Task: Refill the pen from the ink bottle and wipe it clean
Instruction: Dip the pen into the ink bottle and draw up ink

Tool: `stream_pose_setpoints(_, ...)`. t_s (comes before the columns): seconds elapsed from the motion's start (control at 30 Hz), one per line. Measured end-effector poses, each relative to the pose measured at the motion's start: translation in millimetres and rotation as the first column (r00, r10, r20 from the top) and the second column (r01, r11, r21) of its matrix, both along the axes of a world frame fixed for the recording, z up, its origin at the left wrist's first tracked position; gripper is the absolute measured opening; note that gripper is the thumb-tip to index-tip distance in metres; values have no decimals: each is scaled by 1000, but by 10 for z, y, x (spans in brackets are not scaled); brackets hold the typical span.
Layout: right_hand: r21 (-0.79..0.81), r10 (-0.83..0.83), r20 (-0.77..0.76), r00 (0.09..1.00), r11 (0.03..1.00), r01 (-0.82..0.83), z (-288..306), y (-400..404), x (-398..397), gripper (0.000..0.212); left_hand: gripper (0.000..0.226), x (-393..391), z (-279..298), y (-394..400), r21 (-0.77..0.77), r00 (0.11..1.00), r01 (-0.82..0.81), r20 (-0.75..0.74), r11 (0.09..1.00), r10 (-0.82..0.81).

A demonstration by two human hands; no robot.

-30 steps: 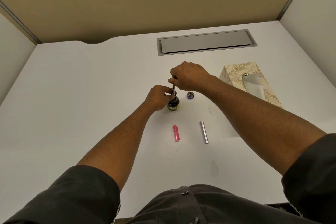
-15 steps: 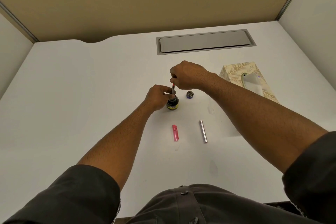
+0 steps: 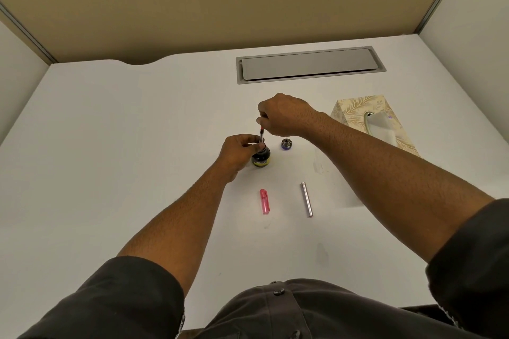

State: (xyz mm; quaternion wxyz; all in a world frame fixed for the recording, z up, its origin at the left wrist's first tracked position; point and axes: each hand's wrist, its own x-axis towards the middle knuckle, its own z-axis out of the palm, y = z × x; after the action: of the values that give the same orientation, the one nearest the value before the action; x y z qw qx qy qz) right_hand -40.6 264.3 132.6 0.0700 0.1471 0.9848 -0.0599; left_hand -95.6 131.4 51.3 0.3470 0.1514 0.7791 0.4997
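Head view, looking down on a white desk (image 3: 110,146). The left hand (image 3: 238,150) is wrapped around the side of a small dark ink bottle (image 3: 261,157), which stands upright on the desk near its centre. The right hand (image 3: 283,117) is above and just behind the bottle, its fingertips pinched on the top of a thin pen part (image 3: 261,135) held nearly upright with its lower end at the bottle's mouth; whether the tip sits in the ink cannot be made out at this scale. The bottle's cap (image 3: 286,143) lies open side up just to the right of the bottle. Nearer the person lie a pink pen cap (image 3: 264,201) and, to its right and apart from it, a silver pen barrel (image 3: 306,199). A patterned tissue box (image 3: 355,110) rests at the right, behind the right forearm. A grey cable hatch (image 3: 309,64) is set into the far side of the desk.
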Motion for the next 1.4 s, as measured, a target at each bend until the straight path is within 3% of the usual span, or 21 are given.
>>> stream_pose_setpoints(0.27, -56, -13, 3, 1000, 998, 13, -19, 38, -14, 24, 25, 15, -88, 1, 65, 995, -49, 90, 997, 43)
stream_pose_setpoints(0.67, -105, 17, 23, 1000, 994, -14, -39, 91, -114, 23, 27, 5, -136, 39, 58, 996, -65, 70, 996, 61)
stream_pose_setpoints(1.4, 32, 54, 71, 996, 998, -56, -18, 21, -160, 33, 26, 21, -190, 55, 72, 995, -92, 41, 993, 90)
